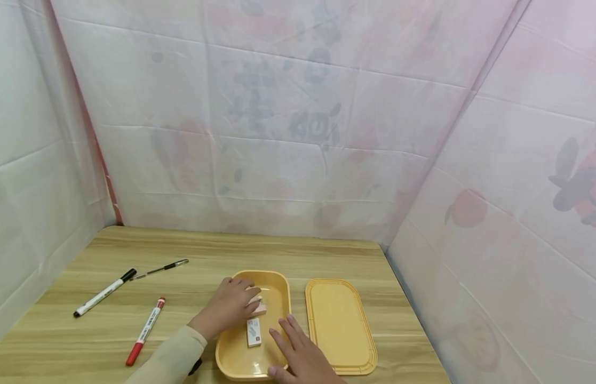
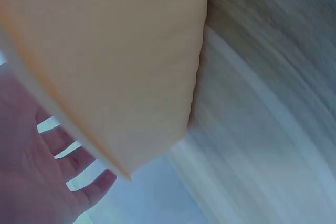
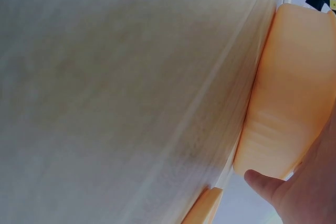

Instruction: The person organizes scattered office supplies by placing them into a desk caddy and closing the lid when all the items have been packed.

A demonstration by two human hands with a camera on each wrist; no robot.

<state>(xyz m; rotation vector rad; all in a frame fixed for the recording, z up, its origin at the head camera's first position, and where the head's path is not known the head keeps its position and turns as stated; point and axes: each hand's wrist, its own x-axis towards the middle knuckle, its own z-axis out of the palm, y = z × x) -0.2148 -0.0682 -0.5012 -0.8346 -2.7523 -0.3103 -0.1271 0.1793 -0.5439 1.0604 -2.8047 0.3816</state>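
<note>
A yellow rectangular container (image 1: 223, 360) stands on the table, also seen from the side in both wrist views. Two small white printed boxes lie inside: one (image 1: 254, 333) in the middle, another (image 1: 259, 308) beyond it, partly covered by fingers. My left hand (image 1: 229, 305) reaches over the container's left rim, its bent fingers spread at the farther small box. In the left wrist view the rim hides part of this hand (image 2: 37, 171). My right hand (image 1: 302, 354) is at the container's right near side with spread fingers; its thumb shows beside the container's end in the right wrist view.
The yellow lid (image 1: 341, 325) lies flat right of the container. To the left are a red marker (image 1: 145, 332), a black-capped white marker (image 1: 105, 293) and a pen (image 1: 160, 269) on the wood-grain table (image 1: 221, 245). Printed white sheets (image 1: 278, 160) hang on three sides.
</note>
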